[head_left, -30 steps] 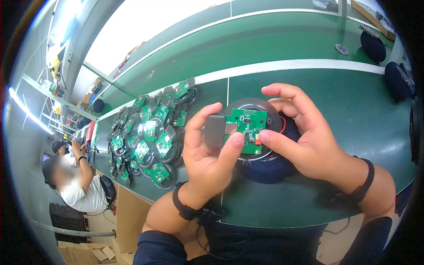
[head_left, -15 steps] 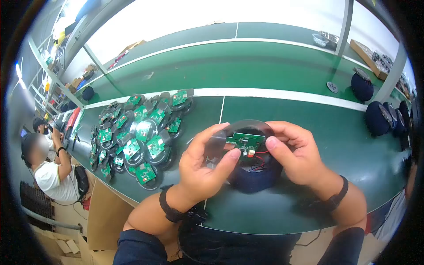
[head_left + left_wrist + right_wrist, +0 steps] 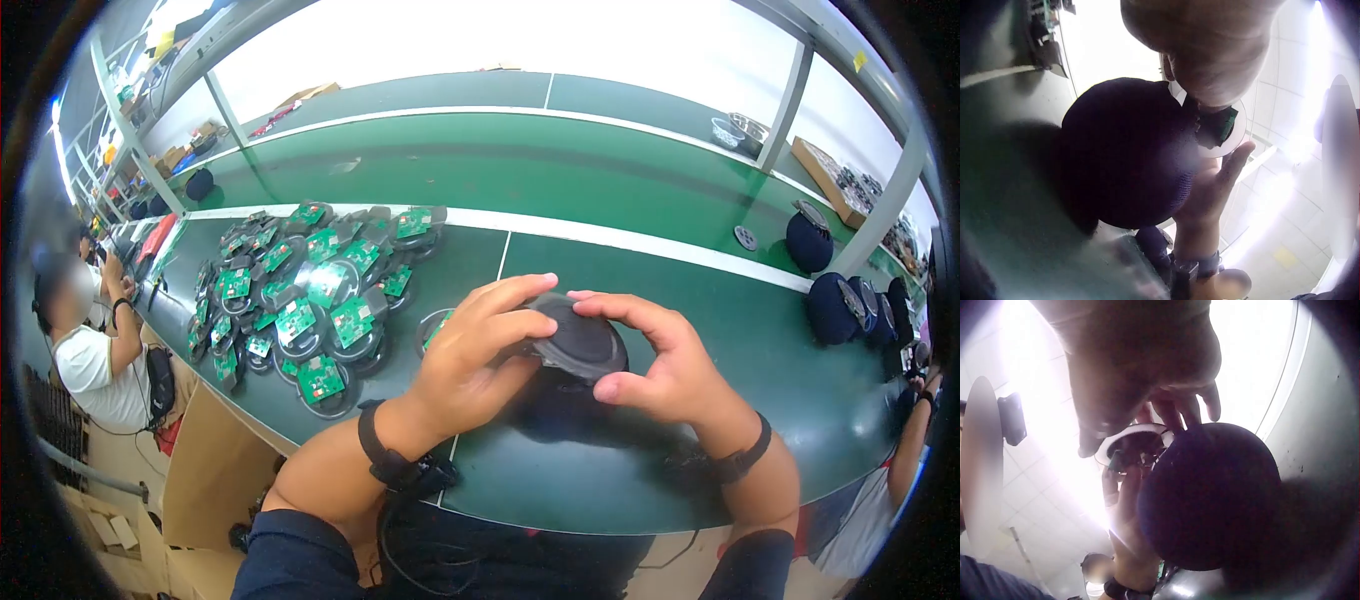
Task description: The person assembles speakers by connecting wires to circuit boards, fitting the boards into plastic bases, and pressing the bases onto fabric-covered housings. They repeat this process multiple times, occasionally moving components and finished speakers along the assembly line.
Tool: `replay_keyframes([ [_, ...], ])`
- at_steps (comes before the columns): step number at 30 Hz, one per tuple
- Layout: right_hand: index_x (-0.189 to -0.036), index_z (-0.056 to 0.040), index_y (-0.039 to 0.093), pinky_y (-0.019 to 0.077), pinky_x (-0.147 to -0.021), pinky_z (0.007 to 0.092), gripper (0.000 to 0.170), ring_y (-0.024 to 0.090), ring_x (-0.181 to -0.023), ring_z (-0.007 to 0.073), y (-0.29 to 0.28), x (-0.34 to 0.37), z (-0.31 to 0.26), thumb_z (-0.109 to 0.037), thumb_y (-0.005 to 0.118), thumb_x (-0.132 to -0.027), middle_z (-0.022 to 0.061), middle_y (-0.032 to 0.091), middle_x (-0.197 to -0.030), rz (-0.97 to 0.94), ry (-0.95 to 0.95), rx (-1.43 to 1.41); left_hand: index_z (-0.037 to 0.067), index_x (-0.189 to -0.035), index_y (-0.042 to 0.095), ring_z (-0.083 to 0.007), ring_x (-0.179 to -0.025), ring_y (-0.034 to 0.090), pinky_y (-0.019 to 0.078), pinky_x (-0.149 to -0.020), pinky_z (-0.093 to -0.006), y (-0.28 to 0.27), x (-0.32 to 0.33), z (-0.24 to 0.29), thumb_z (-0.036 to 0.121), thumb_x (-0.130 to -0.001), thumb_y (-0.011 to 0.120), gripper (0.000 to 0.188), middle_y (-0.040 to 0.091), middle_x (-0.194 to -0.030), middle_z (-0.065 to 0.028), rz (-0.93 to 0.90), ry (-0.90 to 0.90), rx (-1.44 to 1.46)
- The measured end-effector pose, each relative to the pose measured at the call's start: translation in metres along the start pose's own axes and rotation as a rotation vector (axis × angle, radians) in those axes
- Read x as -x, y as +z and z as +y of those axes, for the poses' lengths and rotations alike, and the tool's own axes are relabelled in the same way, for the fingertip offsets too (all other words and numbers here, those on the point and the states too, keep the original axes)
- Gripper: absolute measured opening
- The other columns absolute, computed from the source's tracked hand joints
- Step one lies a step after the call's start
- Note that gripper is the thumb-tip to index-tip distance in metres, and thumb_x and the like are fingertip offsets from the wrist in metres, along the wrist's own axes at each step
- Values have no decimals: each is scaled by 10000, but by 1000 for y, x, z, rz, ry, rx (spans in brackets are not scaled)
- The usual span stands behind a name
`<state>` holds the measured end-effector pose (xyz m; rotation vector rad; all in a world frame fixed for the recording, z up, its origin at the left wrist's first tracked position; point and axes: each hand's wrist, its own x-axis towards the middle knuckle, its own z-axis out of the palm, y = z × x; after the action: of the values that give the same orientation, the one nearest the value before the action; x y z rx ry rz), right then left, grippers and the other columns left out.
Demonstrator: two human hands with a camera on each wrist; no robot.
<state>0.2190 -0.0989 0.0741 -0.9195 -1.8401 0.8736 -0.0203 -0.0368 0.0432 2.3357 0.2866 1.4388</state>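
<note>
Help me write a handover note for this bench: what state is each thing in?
Dark disc: held tilted, dark face up, green board on its underside
Left grip: pinching the disc
Right grip: fingers and thumb curved around the disc's edge
Dark ball: below the disc; contact between them unclear
Board units: heaped, boards mostly facing up
Small grey disc: lying flat
Cardboard box: open, parts inside

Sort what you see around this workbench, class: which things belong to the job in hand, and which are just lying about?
Apparently the job:
black disc between the left hand and right hand
dark round body below it
heap of discs with green boards

Probably just lying about:
open cardboard box, upper right
pale bowl near it
brown cardboard, lower left
</note>
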Motion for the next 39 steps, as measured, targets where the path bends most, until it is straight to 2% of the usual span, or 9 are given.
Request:
replay_keyframes([
  [4,-1250,-6,622,432,-1068,379,615,572,-1249,256,0,1,1,-263,872,-750,172,630,-1291,-16,75,46,57,-1292,579,-391,-1242,577,464,-1033,-421,0,-3,3,-72,-755,679,561,562,-1387,-232,-41,-60,-23],
  [8,-1317,-6,548,442,-1053,368,721,575,-1215,239,7,0,4,-257,881,-728,150,612,-1276,92,135,-77,16,-1311,570,-364,-1260,552,411,-1076,-442,-11,-1,0,111,-821,669,509,559,-1377,-229,55,-138,110],
  [11,-1339,-1,531,454,-1044,415,845,583,-1201,351,16,-1,-9,-298,930,-656,202,573,-1305,107,-146,468,16,-1259,613,-380,-1265,539,408,-1077,-459,-11,-4,8,174,-833,691,461,560,-1363,-225,-5,-136,-96],
  [14,-1347,17,513,451,-1034,456,885,564,-1190,406,26,0,-12,-307,922,-633,227,552,-1312,113,-211,673,15,-1176,666,-409,-1242,549,437,-1046,-476,-2,-4,12,177,-822,723,393,571,-1339,-220,-43,-119,-275],
  [18,-1357,37,493,444,-1039,470,890,552,-1198,414,34,6,-16,-291,907,-641,230,537,-1325,119,-122,706,8,-1118,680,-410,-1210,567,477,-987,-481,-4,-7,18,135,-802,733,345,593,-1285,-208,-92,-34,-434],
  [24,-1422,61,421,472,-1022,471,939,535,-1239,423,50,9,-20,-252,880,-665,263,502,-1369,202,-71,740,-28,-1154,618,-400,-1150,576,474,-965,-455,5,-7,33,103,-822,705,367,574,-1223,-213,-18,-223,-315],
  [27,-1460,73,362,478,-1016,469,995,543,-1240,418,53,9,-17,-243,879,-671,268,516,-1364,233,-98,718,-32,-1173,591,-400,-1140,571,468,-957,-442,5,-7,34,105,-832,696,382,553,-1241,-226,-33,-181,-418],
  [33,-1487,90,294,493,-998,455,1090,574,-1203,414,56,9,-20,-267,917,-667,276,541,-1349,220,-147,676,-17,-1052,586,-400,-1107,538,436,-969,-458,8,-10,25,87,-881,641,207,549,-1160,-208,78,-239,-366],
  [39,-1496,94,276,495,-993,450,1103,570,-1212,416,60,9,-23,-262,918,-674,277,542,-1348,220,-215,710,-13,-993,565,-379,-1004,518,422,-892,-466,10,-12,21,74,-932,577,108,536,-1094,-206,94,-209,-433],
])
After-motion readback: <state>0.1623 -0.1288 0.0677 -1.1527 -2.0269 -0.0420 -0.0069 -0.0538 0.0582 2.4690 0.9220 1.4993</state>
